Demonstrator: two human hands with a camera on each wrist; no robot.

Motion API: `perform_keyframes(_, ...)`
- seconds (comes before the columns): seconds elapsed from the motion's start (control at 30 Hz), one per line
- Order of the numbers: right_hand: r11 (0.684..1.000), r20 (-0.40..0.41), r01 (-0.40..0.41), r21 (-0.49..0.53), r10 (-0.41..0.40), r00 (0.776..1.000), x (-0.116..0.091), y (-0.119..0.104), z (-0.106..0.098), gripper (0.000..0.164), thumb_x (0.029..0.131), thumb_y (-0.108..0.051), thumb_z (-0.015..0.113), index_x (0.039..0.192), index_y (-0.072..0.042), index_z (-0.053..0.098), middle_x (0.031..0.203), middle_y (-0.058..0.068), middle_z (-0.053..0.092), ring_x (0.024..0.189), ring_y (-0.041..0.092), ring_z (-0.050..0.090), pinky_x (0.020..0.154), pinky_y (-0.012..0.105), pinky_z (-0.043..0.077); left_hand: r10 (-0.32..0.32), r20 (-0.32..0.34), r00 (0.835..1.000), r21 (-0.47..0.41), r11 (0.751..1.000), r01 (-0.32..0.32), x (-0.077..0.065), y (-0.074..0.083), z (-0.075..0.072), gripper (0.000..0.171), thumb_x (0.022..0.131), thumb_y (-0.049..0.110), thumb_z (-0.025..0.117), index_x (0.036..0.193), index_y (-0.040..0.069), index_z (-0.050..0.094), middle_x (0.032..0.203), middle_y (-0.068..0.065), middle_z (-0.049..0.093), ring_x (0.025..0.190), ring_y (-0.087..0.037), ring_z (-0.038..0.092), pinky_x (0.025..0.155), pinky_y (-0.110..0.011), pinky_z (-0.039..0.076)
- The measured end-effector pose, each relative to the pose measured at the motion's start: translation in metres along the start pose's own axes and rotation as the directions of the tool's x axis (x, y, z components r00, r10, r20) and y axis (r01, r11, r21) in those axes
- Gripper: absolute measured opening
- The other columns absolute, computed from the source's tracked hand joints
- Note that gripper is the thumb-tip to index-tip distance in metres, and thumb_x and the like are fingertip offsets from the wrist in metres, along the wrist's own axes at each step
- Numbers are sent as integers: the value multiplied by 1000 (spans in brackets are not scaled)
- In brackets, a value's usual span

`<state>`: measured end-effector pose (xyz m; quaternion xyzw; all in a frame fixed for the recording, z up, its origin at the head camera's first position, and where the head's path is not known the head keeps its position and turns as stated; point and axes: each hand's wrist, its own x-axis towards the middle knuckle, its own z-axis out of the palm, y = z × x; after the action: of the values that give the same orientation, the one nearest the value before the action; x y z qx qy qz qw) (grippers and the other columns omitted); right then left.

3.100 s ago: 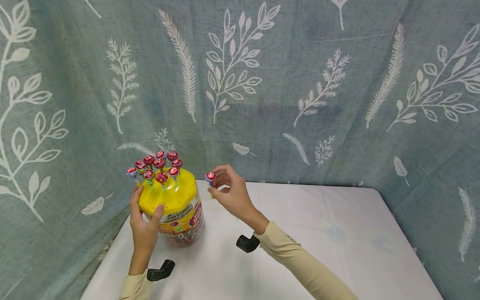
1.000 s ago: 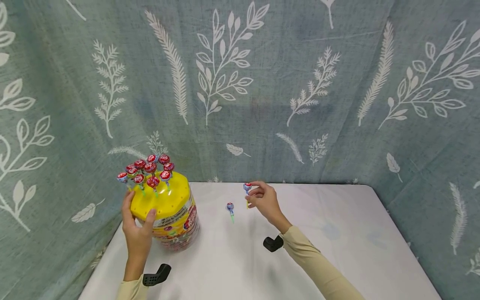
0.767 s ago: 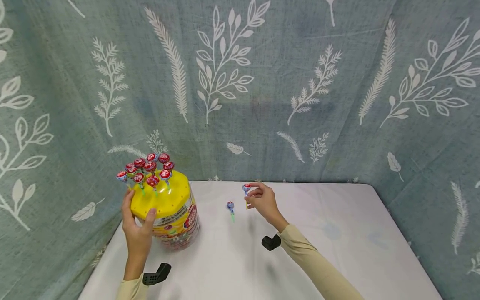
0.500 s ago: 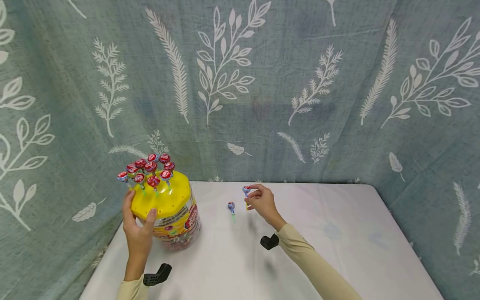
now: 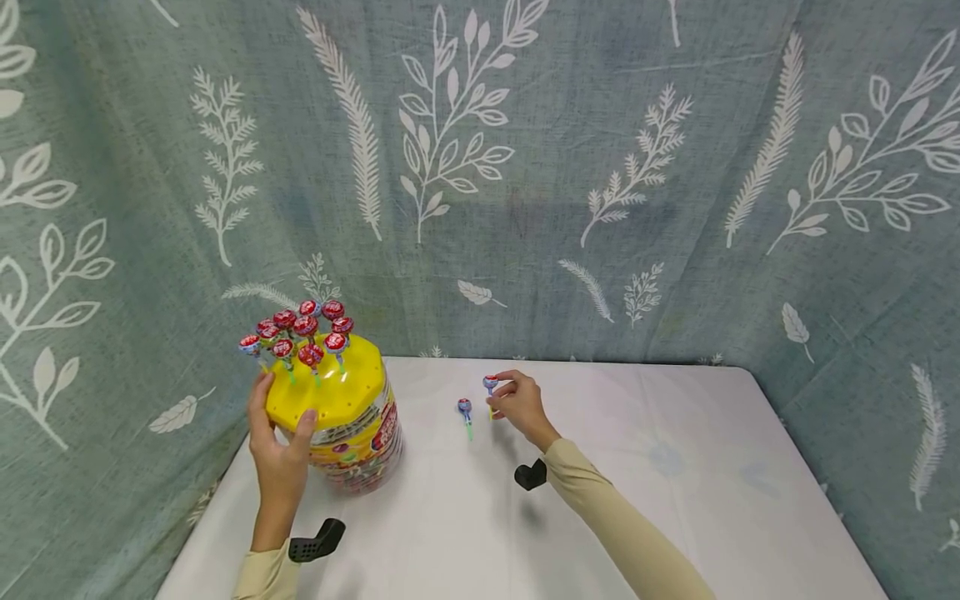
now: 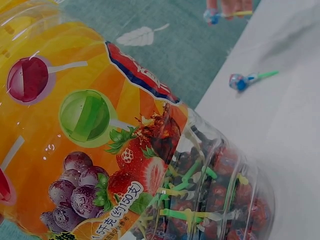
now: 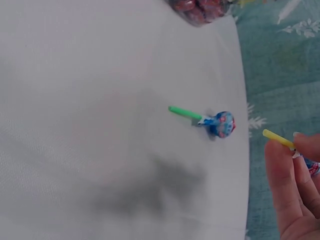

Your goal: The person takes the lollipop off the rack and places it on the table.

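Observation:
My left hand (image 5: 283, 471) grips the rim of the yellow lid (image 5: 330, 404) on a clear candy jar (image 5: 386, 454), thumb in front and fingers at the left side. Several red-topped lollipops (image 5: 305, 326) stand upright by their sticks in the lid. Over the table, my right hand (image 5: 522, 408) pinches another lollipop (image 5: 491, 382) near its yellow stick, candy end up. Between that hand and the jar, a blue-wrapped lollipop (image 5: 465, 407) with a green stick (image 7: 184, 112) lies on the white cloth. More wrapped lollipops (image 6: 225, 200) fill the jar's lower part in the left wrist view.
A white cloth covers the table (image 5: 660, 500). Right behind its back edge hangs a grey-green leaf-patterned curtain (image 5: 525, 208), which also closes in both sides. A black wrist camera (image 5: 317, 542) sits on the left forearm, another black wrist camera (image 5: 531, 475) on the right.
Since the oldest frame, my right hand has carried its lollipop rightward, away from the jar, uncovering the one lying on the cloth. Lately it has drifted slightly left. The left hand keeps its grip.

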<state>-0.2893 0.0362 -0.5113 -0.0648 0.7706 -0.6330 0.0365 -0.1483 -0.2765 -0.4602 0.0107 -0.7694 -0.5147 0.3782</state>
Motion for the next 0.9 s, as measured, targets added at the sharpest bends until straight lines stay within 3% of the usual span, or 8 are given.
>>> perform_keyframes(0.27,995,-26,-76,-59,74,997,2,12,6,42,74,6,72,114,4,59,76,13,62,56,18,63,61,45,54,-9,-2,1000,20,1000,9,-1,5,1,72,85,13,60,148,23,28,154,6,19,130,-14,33,105,-23,26)
perform_keyframes(0.47,988,-36,-102,-114,99,994,3,25,9,39,75,5,72,112,4,59,75,12,62,55,20,63,56,38,54,-35,5,999,23,999,35,-2,32,3,70,86,13,57,149,17,27,155,2,18,130,-15,33,106,-25,26)
perform_keyframes(0.6,973,-50,-80,-217,71,996,3,37,9,38,74,4,72,110,6,59,72,10,62,49,15,60,49,29,51,-31,0,1000,25,999,31,0,29,4,70,86,13,57,148,18,27,155,2,19,129,-14,34,106,-24,27)
perform_keyframes(0.67,968,-60,-55,-244,42,997,3,44,8,38,72,4,72,108,8,59,69,9,63,46,12,58,46,26,49,-16,-8,1000,23,1000,17,0,19,3,70,86,13,58,148,18,27,155,1,19,128,-13,35,105,-22,27)
perform_keyframes(0.8,970,-61,-23,-243,8,998,2,54,8,40,71,5,72,107,11,58,66,10,62,43,14,58,44,26,48,-16,-9,1000,28,999,17,1,9,2,71,85,13,59,148,21,27,155,3,19,128,-13,35,104,-22,28)
perform_keyframes(0.9,968,-48,-47,-248,36,998,3,55,8,43,73,3,72,112,10,56,64,9,62,44,16,59,45,27,47,-17,-6,1000,33,999,18,1,2,0,72,85,16,60,148,26,27,154,8,19,128,-14,36,105,-23,29)
